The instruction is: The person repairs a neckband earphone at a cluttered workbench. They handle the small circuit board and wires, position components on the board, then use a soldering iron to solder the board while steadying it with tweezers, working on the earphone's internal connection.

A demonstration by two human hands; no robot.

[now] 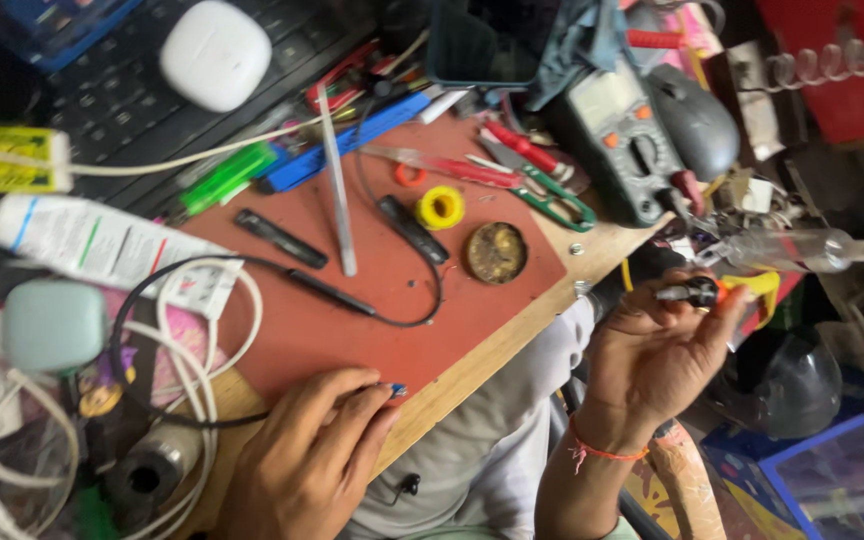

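**Small part up for a look, blue bit pinned at the mat edge**

Your right hand [657, 350] is raised off the worktop's near-right corner, fingers closed around a small dark cylindrical part [687, 293] w/ a metal tip and an orange bit behind it; exactly what it is can't be told, too small & blurred. Your left hand [312, 455] lies low on the worktop [512, 335], fingertips pinched narrow on a tiny blue piece [396, 389] right at the near edge of the red mat [352, 290].

Judging by that, you're at an inspect/prep step: part held up to view, other piece kept in place. A next move w/ these would call for a steady pinch on both, since each is small and easy to drop off the worktop edge.

Surface: wooden worktop, very cluttered. On the mat lie a black neckband-type cable [407, 225], a yellow tape roll [440, 207], a round brownish tin [497, 252] and a clear strip [337, 185]. Behind them, green-handled scissors [552, 195], a multimeter [617, 140], a grey mouse [697, 120]. Far left: a white case [215, 52] on a keyboard [102, 100], white cables [202, 360], a pale green case [52, 325]. Room beyond is dim, packed w/ bins & oddments.
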